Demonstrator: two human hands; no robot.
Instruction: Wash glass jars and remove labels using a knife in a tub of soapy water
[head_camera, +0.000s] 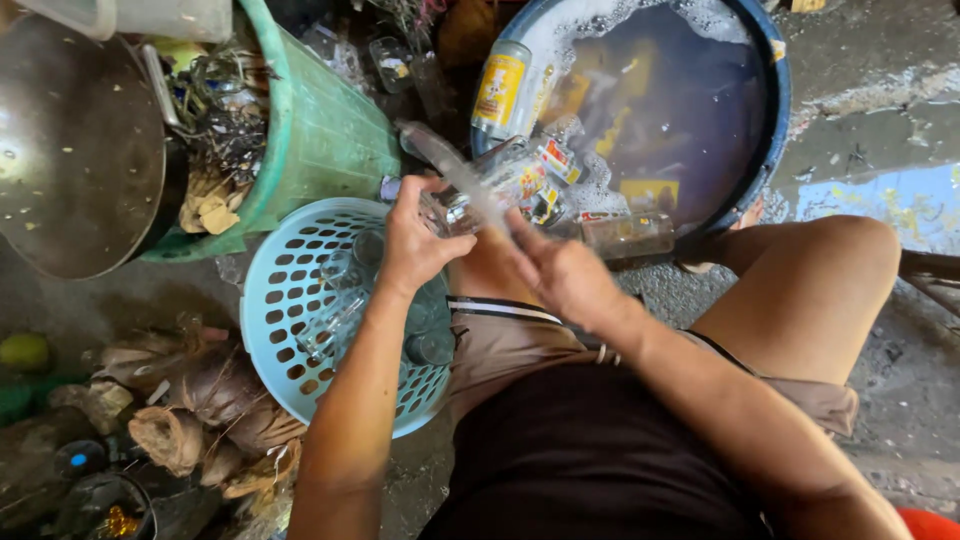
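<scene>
The left hand (415, 245) has its grip closed around a clear glass (452, 210), held above the light blue basket (275, 300). The right hand (560, 270) pinches a blurred brush (450, 165) reaching into that glass, near the soapy blue tub (775, 130).

The hands work in a tight pocket, hemmed in on every side. Ahead, the blue tub (775, 120) of soapy water is crowded along its near rim with floating bottles (540, 175) — open water shows only toward its far side. To the left, the pale blue perforated basket (275, 300) sits just below the left hand (415, 240), its top open, with glasses lying inside. Beyond it the green bin (320, 140) stands brimful of scrap, touching a big metal pan (75, 150). Coconut husks (190, 410) clutter the ground by the basket's left edge. Bare wet concrete (880, 90) lies free at right — past the raised knee (840, 260).
</scene>
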